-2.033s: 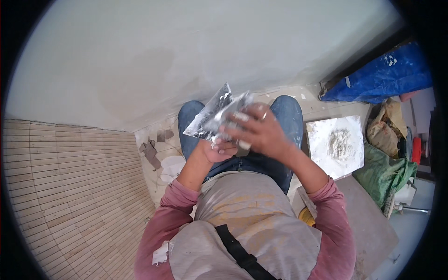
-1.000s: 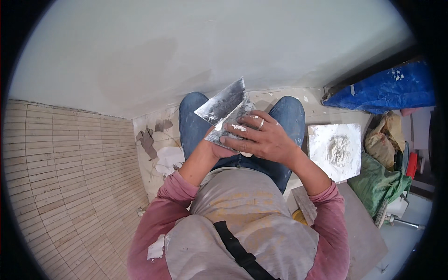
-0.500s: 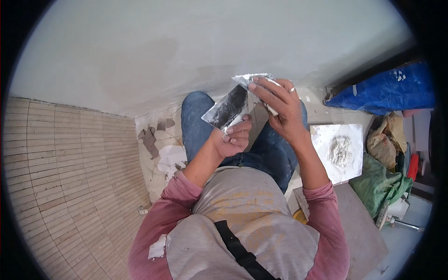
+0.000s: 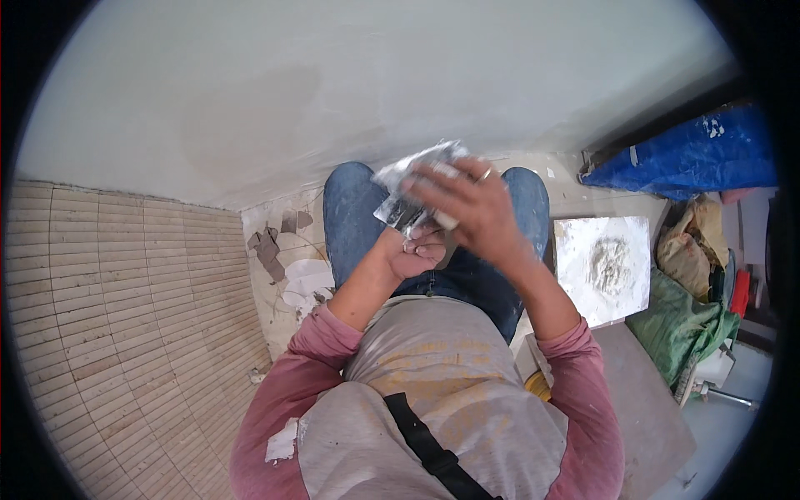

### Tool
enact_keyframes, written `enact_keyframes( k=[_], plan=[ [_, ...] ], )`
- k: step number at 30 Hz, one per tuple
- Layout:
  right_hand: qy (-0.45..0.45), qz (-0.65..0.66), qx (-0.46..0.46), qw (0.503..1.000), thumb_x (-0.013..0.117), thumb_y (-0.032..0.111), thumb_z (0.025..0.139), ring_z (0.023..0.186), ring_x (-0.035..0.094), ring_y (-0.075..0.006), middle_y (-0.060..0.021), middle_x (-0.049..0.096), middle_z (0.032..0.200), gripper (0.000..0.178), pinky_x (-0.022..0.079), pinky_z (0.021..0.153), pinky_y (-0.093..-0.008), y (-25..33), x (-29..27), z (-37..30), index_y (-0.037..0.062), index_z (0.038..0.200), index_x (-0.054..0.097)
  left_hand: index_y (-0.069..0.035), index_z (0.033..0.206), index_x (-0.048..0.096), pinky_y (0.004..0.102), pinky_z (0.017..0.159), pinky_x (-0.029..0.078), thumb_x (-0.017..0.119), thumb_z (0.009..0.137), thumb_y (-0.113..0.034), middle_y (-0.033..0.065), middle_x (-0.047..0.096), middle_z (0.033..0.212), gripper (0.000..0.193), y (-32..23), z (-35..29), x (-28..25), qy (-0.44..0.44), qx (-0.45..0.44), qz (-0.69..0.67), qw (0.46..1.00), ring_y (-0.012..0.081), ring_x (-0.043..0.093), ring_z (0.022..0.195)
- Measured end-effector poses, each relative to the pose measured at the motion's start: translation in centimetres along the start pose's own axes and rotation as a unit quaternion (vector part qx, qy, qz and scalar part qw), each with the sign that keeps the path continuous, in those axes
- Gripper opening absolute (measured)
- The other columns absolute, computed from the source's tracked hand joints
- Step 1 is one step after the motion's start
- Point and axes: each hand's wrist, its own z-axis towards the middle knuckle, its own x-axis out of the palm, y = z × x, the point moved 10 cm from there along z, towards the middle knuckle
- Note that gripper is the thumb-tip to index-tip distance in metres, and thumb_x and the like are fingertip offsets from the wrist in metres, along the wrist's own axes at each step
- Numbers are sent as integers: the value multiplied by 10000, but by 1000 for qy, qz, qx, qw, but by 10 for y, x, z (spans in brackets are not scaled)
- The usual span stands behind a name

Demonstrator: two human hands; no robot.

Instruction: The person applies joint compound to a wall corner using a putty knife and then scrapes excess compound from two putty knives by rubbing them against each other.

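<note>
Head view: left hand [image 4: 414, 257] grips lower metal blade [image 4: 398, 215]; blurred right hand [image 4: 477, 207] grasps upper metal blade [image 4: 418, 162], overlapping it, between knees [image 4: 348, 188]; misjudged angle could slip edge into left fingers.

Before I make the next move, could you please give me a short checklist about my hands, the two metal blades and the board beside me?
1. Left hand gripping its blade: ok, fingers curled at the lower end.
2. Right hand on its blade: ok, fingers lie across it, though blurred.
3. Left blade fully visible: not ok, the right blade covers part of it.
4. Blades wiped clean: cannot tell, blur hides their faces.
5. White-smeared board clear of both hands: ok, on your right, white material heaped on it.
</note>
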Motion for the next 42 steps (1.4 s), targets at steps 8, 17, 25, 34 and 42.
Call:
enact_keyframes(
  k=[8, 17, 25, 34, 42],
  plan=[
    [-179, 238, 220, 929, 669, 221, 974, 980, 666, -243, -102, 702, 1186, 327, 539, 841, -378, -77, -32, -37, 93, 1275, 660, -88, 1054, 540, 257, 495, 384, 493, 1046, -300, -19, 466, 606, 218, -30, -5, 13, -73, 123, 134, 981, 101, 422, 418],
    [-262, 724, 460, 442, 487, 707, 984, 590, 452, -113, 38, 423, 631, 578, 378, 556, -274, -140, 64, -76, 175, 760, 462, -42, 1191, 576, 298, 766, 557, 534, 1082, -284, 45, 650, 1032, 269, -16, 2, 39, -239, 229, 370, 868, 130, 653, 878],
    [-233, 594, 513, 574, 487, 679, 1002, 720, 545, -94, 7, 580, 795, 597, 476, 655, -281, -133, 67, -91, 99, 906, 597, -40, 1158, 581, 299, 809, 570, 574, 1065, -217, 40, 653, 1043, 199, -31, 9, 52, -187, 273, 447, 831, 133, 670, 940],
    [-129, 555, 456, 684, 663, 497, 990, 836, 599, -79, 7, 685, 935, 488, 506, 769, -269, -115, 83, -111, 19, 1086, 671, -56, 1103, 555, 336, 759, 595, 574, 1065, -228, 57, 665, 1053, 177, -68, -12, 80, -219, 341, 353, 844, 141, 678, 935],
    [-316, 551, 477, 607, 700, 300, 995, 930, 657, -132, -29, 672, 1051, 395, 563, 822, -322, -124, 13, -105, 17, 1251, 596, -23, 1153, 563, 298, 543, 464, 549, 1025, -253, 25, 596, 770, 263, -67, 2, 82, 139, 143, 111, 974, 130, 562, 561]
  ],
)
